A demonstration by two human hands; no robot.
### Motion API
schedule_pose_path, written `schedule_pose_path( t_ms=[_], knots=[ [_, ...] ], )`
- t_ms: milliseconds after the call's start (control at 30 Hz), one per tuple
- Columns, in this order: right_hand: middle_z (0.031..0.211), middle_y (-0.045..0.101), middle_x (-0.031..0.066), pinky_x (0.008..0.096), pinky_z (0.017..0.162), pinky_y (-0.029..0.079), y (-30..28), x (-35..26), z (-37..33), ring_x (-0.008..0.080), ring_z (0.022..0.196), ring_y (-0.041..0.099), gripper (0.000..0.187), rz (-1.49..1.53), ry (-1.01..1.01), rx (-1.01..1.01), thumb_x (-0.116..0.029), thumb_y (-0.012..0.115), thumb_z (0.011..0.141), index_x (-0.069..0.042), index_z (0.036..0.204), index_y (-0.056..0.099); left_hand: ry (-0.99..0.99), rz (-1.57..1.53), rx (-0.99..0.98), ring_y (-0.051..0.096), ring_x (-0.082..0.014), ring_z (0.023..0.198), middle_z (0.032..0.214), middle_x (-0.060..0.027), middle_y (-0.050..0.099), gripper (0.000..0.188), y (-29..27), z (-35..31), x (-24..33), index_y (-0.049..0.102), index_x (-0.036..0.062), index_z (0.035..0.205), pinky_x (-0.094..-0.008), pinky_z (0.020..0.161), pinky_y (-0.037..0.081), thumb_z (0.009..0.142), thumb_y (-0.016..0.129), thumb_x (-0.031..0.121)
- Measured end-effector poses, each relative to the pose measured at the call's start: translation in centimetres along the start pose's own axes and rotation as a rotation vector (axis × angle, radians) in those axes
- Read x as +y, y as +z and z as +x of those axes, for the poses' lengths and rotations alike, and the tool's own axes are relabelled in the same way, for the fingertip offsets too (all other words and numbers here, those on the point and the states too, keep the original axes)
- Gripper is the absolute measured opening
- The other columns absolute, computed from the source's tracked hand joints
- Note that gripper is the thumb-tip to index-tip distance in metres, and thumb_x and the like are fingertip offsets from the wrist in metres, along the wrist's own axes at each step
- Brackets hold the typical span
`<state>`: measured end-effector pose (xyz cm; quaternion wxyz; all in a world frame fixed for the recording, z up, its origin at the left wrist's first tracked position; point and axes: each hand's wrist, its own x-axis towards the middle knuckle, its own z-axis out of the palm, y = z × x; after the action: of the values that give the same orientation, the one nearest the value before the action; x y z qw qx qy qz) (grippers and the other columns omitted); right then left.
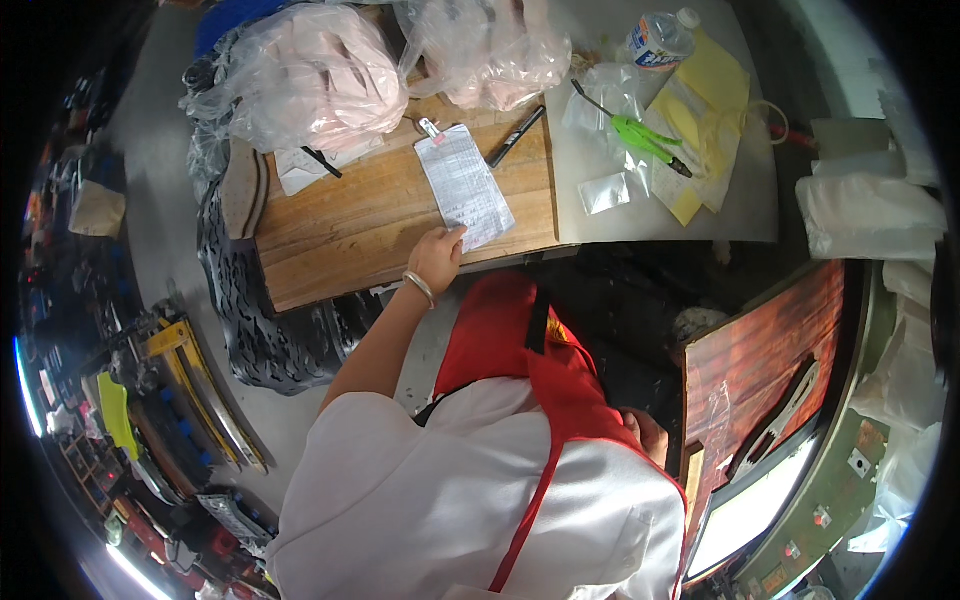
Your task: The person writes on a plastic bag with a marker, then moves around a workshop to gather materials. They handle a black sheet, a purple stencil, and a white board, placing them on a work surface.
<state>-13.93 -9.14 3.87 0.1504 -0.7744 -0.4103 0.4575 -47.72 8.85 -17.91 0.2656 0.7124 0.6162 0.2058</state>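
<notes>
Left hand, its grip unclear, touches the lower edge of a clipped white paper sheet, already written on, atop the brown wooden table, a slim black pen lying unheld nearby; right hand, partly hidden, grip unclear

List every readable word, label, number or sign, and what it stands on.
Clipped sheet at the left hand: handwriting, too small to read.
Label on the clear bottle: printing, not copied here.
Red apron: yellow marking, too blurred.
Yellow papers: any writing is too faint to tell.
</notes>
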Motion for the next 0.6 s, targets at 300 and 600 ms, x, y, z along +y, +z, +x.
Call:
schedule_pose_path(
  t_ms=[300, 600],
  knots=[
    [0.079, 0.067, 0.0158, 0.0285, 0.068, 0.049, 0.5, -0.9, 0.6, 0.0166, 0.073, 0.063, 0.022, 0.023, 0.022, -0.017, -0.017, 0.058, 0.092, 0.002, 0.099, 0.064, -0.008, -0.050, -0.064, 0.060, -0.0327, 0.081, 0.084, -0.0128, 0.061, 0.019, -0.3, 0.4, -1.1, 0.065, 0.0110, 0.101, -0.0423, 0.071, 0.048, 0.083, 0.058, 0.014],
    [0.083, 0.067, 0.0151, 0.0280, 0.070, 0.049, 0.9, -1.5, 0.5, 0.0164, 0.075, 0.063, 0.022, 0.047, 0.022, -0.013, -0.016, 0.058, 0.091, 0.002, 0.102, 0.064, 0.007, -0.054, -0.050, 0.060, -0.0298, 0.072, 0.079, -0.0111, 0.061, 0.018, -0.4, 0.7, -1.3, 0.064, 0.0105, 0.098, -0.0404, 0.063, 0.048, 0.081, 0.063, 0.015]
  ],
)
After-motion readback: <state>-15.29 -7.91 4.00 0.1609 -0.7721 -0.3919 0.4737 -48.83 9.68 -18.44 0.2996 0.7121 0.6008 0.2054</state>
